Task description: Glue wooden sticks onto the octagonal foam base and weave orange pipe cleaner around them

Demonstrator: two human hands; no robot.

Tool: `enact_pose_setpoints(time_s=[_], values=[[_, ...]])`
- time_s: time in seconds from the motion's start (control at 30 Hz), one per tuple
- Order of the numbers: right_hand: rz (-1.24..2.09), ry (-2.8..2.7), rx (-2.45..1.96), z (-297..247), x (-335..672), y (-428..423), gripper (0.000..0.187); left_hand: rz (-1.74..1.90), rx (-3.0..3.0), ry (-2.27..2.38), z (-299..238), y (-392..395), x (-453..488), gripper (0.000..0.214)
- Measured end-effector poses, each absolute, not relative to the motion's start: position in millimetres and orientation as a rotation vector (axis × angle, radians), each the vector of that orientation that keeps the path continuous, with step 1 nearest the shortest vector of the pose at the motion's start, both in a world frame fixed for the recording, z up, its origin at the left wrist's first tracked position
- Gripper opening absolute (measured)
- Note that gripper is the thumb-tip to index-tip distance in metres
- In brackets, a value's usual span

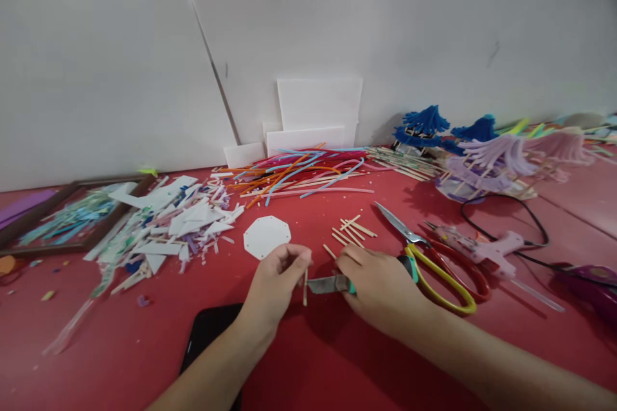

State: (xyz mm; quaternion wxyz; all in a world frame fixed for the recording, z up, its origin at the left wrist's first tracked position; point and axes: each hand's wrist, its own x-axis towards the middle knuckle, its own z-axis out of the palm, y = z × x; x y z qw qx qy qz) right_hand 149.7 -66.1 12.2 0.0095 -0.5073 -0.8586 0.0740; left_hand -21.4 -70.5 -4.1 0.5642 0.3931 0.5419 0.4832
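The left hand [278, 279] pinches a short wooden stick [305, 293] between thumb and fingers, its lower end hanging down in front of the fingertips. The right hand [380, 282] is wrapped round a knife [328, 284] with a green handle, the blade pointing at that stick; from here I can't tell whether metal and wood touch. Another thin stick [330, 251] pokes out by the right fingers.

Just beyond the knuckles, a few cut sticks [354, 231] lie in a loose cluster, and a white octagonal card [267, 237] sits beside the left hand, on its far side. A black phone-like slab [209, 331] lies partly under the left forearm. Close to the right hand, scissors [415, 239] with one yellow and one red handle hem it in, with a pink glue gun [496, 253] and its black cord farther right.

To the left spreads a heap of paper scraps [193, 218], reaching a brown frame [53, 248] toward the table's left side. Coloured pipe cleaners [299, 170] and a bundle of sticks [407, 160] run along the back edge of the red table [299, 363], up against tall white boards [385, 32]. Fluffy blue models [427, 125] and lilac ones [496, 160] crowd toward the back right. Bare red tabletop shows between the two forearms, and more of it on the near left, dotted with crumbs.
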Motion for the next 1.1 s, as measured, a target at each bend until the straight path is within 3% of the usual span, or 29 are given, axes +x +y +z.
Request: enact_pose_setpoints(time_s=[0.13, 0.27, 0.5, 0.73, 0.97, 1.1], values=[[0.246, -2.66, -1.698, 13.1, 155.6, -70.8, 0.02, 0.961, 1.302, 1.351, -1.8, -76.7, -19.3, 0.01], [0.309, -2.555, -1.774, 9.3, 165.3, -71.1, 0.024, 0.886, 1.388, 1.454, -2.6, -80.5, -19.8, 0.023], [0.194, -2.23, -1.316, 8.1, 178.6, -77.1, 0.019, 0.88, 1.729, 1.469, -6.7, -81.9, -17.2, 0.008], [0.311, -2.217, -0.989, 6.1, 162.4, -87.7, 0.017, 0.977, 1.13, 1.072, 5.4, -84.5, -15.4, 0.017], [0.247, -2.28, -1.009, 6.3, 163.5, -85.1, 0.007, 1.13, 1.08, 1.034, 6.7, -88.0, -10.8, 0.016], [0.301, -2.305, -1.082, 13.5, 168.3, -85.1, 0.031, 1.114, 1.169, 1.07, 3.4, -87.3, -12.7, 0.018]])
